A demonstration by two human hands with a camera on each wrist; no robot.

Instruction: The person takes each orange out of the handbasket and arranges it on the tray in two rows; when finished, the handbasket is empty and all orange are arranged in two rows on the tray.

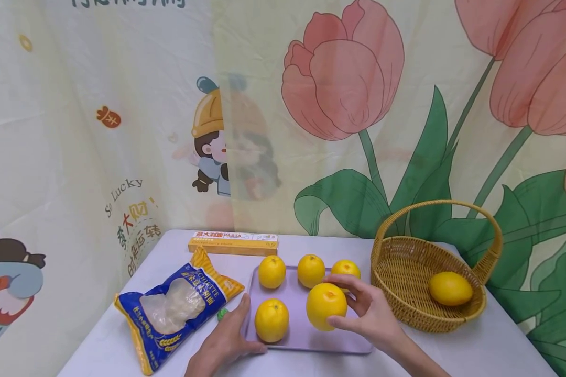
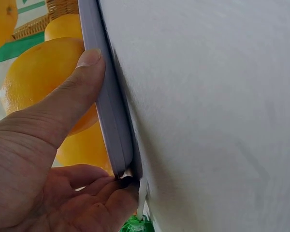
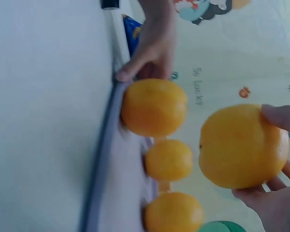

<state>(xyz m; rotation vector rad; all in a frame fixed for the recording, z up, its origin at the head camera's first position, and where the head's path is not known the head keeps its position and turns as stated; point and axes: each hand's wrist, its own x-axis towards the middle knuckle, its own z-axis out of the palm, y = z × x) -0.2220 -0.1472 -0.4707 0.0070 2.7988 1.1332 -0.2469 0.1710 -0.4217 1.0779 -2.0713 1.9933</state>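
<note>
My right hand (image 1: 374, 317) holds an orange (image 1: 326, 308) between thumb and fingers, raised above the right part of a lilac tray (image 1: 299, 330). In the right wrist view the held orange (image 3: 241, 145) is apart from those on the tray. My left hand (image 1: 228, 337) grips the tray's near left corner, thumb on the front rim and fingers along the left side, as the left wrist view shows with the tray edge (image 2: 111, 116). On the tray, one orange (image 1: 271, 320) sits at the near left, with others (image 1: 272, 272) in a row behind.
A wicker basket (image 1: 426, 322) with a tall handle stands at the right, with a yellow fruit (image 1: 450, 288) inside. Left of the tray lies a blue and yellow pasta bag (image 1: 176, 303), a small green item (image 1: 222, 313) beside it. A pasta box (image 1: 233, 245) lies at the back.
</note>
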